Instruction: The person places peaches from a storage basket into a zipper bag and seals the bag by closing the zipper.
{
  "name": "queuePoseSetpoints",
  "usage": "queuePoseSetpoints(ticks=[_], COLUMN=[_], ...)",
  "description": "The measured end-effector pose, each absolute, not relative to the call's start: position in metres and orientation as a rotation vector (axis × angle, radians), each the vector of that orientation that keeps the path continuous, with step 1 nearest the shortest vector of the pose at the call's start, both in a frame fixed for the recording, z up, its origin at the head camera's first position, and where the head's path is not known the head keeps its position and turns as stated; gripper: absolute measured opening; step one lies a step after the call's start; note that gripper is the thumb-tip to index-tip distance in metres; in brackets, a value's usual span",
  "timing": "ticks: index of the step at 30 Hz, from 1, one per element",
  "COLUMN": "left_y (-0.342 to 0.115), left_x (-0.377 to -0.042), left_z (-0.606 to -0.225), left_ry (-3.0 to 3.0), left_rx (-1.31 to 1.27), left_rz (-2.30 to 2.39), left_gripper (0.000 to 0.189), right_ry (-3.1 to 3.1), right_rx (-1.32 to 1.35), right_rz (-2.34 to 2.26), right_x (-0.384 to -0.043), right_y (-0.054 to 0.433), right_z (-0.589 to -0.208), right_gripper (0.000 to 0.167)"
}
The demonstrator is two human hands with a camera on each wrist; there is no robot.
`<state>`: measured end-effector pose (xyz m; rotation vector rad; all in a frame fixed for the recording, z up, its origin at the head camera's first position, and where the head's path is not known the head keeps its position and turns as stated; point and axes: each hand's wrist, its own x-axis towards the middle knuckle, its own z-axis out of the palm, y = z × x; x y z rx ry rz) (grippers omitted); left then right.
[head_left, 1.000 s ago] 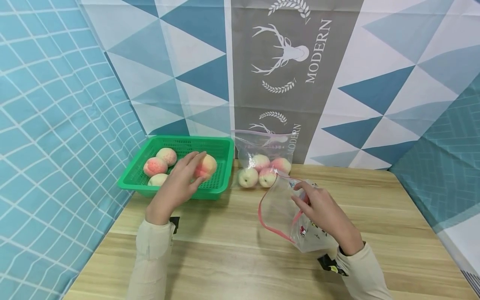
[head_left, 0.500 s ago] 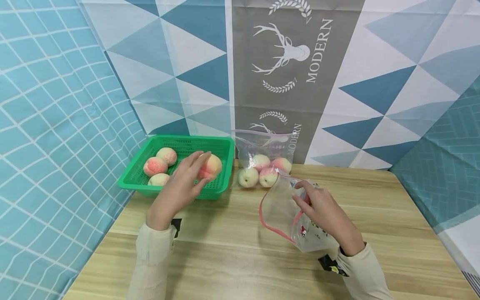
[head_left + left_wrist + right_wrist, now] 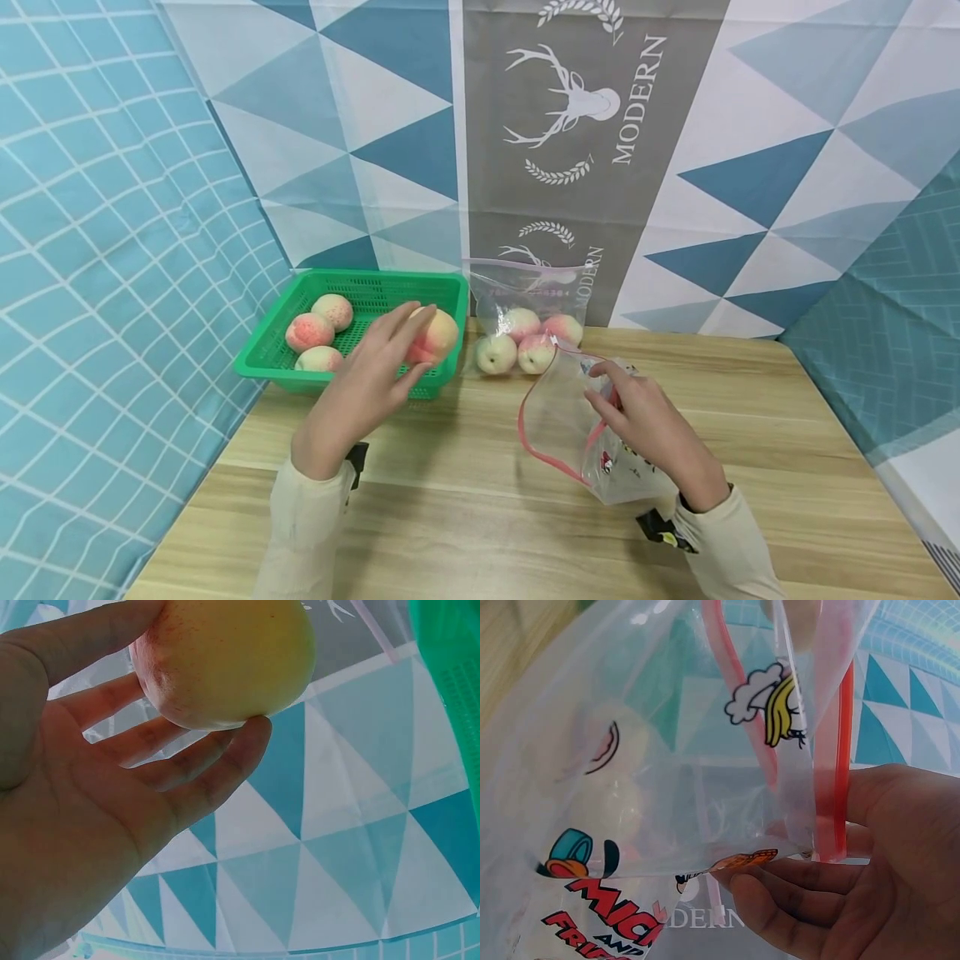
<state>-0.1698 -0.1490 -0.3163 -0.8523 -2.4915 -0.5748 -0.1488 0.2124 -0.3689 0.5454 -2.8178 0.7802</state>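
Note:
My left hand (image 3: 367, 375) holds a yellow and pink peach (image 3: 437, 335) between thumb and fingertips, over the right end of the green basket (image 3: 247, 364). In the left wrist view the peach (image 3: 232, 660) rests against the curved fingers, clear of the palm. My right hand (image 3: 645, 417) pinches the rim of a clear zip bag (image 3: 555, 408) with a red zip strip, its mouth spread toward the left. Cartoon prints show on this bag (image 3: 660, 795) in the right wrist view. Inside the basket lie several more peaches (image 3: 310, 332) at the left end.
Behind the held bag stands another clear zip bag (image 3: 487, 287) with a pinkish strip and several peaches (image 3: 497, 354) inside, against the patterned wall cloth (image 3: 405, 167). Blue tiled cloth (image 3: 97, 250) borders the wooden table (image 3: 465, 517) on the left.
My left hand has moved a little to the right with the peach, toward the basket's right rim. The right hand and the bag it holds have stayed nearly still.

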Motion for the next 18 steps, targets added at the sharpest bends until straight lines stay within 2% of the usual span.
queuePoseSetpoints(ticks=[18], left_y=[-0.132], left_x=[-0.150], left_z=[-0.308], left_ry=[-2.422], left_rx=[-0.953], left_rz=[-0.571], left_gripper=[0.071], right_ry=[-2.833], right_rx=[0.535], right_rz=[0.769], right_x=[-0.148], right_y=[0.209], right_z=[-0.369], right_gripper=[0.034])
